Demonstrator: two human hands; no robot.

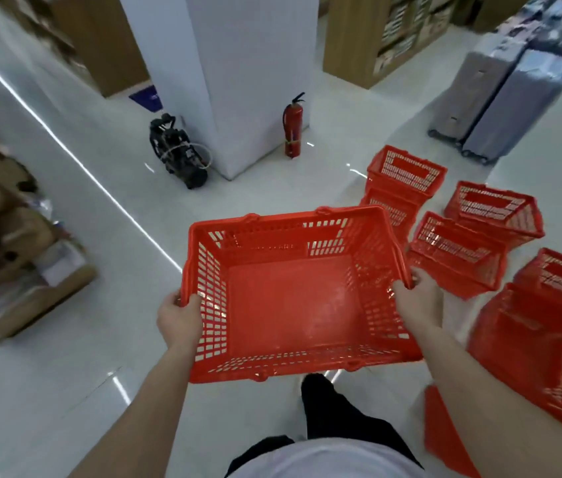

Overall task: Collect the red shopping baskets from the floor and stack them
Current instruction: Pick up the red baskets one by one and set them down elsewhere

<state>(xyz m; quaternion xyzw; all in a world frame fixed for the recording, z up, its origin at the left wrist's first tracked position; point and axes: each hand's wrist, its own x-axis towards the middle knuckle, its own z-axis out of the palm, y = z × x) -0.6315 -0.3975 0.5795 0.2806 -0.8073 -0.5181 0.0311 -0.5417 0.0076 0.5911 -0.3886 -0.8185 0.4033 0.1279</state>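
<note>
Shopping basket (pixel 293 298), red and empty, held upright above the tiled floor (pixel 100 357) with left hand (pixel 179 319) and right hand (pixel 417 305) curled over opposite side rims, probably to keep it square for nesting, other red baskets (pixel 459 253) lying loose at right.

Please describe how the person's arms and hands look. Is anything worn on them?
The left hand and the right hand are bare: no gloves, rings or watch show. Both forearms are uncovered; no sleeve reaches into view.
</note>
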